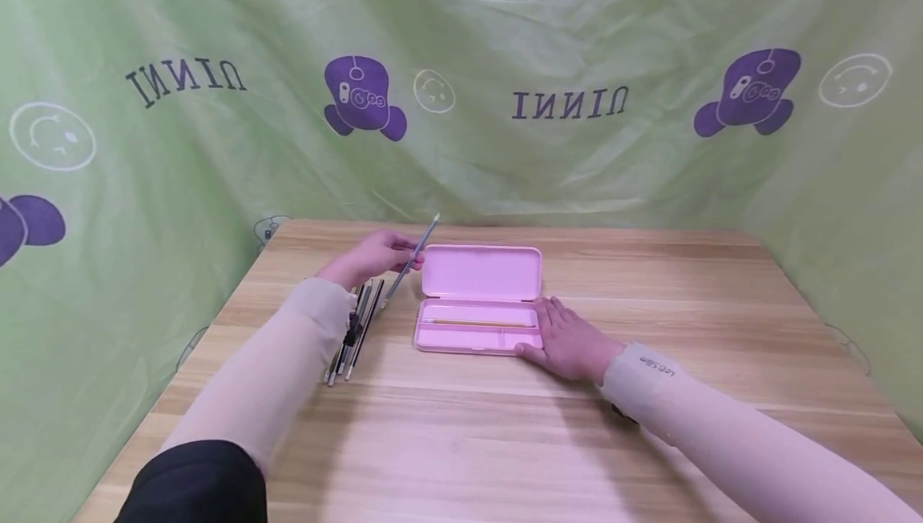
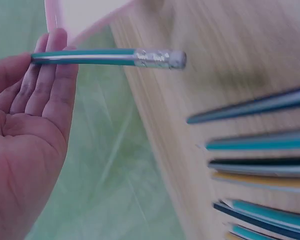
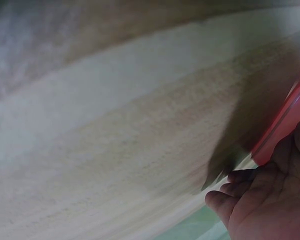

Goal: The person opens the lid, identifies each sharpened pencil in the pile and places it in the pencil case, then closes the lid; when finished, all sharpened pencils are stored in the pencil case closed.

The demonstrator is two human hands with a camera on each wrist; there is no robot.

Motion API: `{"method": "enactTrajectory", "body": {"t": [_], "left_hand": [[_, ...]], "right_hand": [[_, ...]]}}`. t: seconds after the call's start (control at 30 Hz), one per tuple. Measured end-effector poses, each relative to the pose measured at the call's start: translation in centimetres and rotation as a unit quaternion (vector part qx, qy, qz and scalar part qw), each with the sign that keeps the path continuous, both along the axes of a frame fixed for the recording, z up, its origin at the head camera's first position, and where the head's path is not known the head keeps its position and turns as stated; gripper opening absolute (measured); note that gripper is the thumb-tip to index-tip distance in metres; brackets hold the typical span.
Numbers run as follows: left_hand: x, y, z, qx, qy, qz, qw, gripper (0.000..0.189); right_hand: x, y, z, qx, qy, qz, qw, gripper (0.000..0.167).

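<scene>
My left hand (image 1: 376, 255) pinches a teal pencil (image 2: 97, 57) between thumb and fingertips, above the table left of the case. Its silver ferrule and eraser (image 2: 176, 59) point toward the table in the head view, the other end up and away. A pink pencil case (image 1: 481, 273) lies open, lid folded back. In its long compartment rests one yellow-brown pencil (image 1: 476, 323). My right hand (image 1: 574, 344) rests at the case's right side, fingers extended along the edge and thumb at the front corner. Left of the case lie several loose pencils (image 1: 369, 323), partly hidden by my left sleeve.
The wooden table (image 1: 447, 435) stretches beyond both sides of the case. A green curtain (image 1: 476, 170) with purple prints hangs behind and beside it. A small divider (image 1: 502, 338) splits the case's front compartment.
</scene>
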State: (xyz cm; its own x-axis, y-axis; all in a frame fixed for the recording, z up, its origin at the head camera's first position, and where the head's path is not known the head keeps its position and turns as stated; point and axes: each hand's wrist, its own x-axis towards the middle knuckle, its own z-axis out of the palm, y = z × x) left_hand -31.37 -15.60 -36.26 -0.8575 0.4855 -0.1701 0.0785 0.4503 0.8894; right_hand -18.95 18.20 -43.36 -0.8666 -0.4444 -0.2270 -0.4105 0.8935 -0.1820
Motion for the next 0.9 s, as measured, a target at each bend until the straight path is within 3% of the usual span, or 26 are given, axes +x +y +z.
{"method": "enactTrajectory", "body": {"t": [0.2, 0.43, 0.53, 0.7, 0.9], "left_hand": [[0.3, 3.0, 0.5, -0.104, 0.066, -0.073, 0.9897, 0.034], [0.5, 6.5, -0.1, -0.163, 0.131, -0.161, 0.9646, 0.024], [0.7, 7.6, -0.8, -0.197, 0.149, -0.172, 0.9536, 0.023], [1.4, 8.8, -1.5, -0.23, 0.163, -0.182, 0.942, 0.022], [2.0, 9.7, -1.8, -0.252, 0.193, -0.206, 0.9255, 0.019]], "right_hand": [[0.3, -0.2, 0.4, -0.006, 0.002, 0.005, 1.0, 0.094], [0.3, -0.2, 0.4, 0.005, 0.008, 0.001, 1.0, 0.092], [0.2, -0.3, 0.3, 0.026, 0.014, 0.003, 0.9996, 0.092], [0.2, -0.5, 0.2, 0.062, 0.029, 0.004, 0.9977, 0.094], [0.4, -0.5, 0.3, 0.064, 0.043, -0.013, 0.997, 0.094]]}}
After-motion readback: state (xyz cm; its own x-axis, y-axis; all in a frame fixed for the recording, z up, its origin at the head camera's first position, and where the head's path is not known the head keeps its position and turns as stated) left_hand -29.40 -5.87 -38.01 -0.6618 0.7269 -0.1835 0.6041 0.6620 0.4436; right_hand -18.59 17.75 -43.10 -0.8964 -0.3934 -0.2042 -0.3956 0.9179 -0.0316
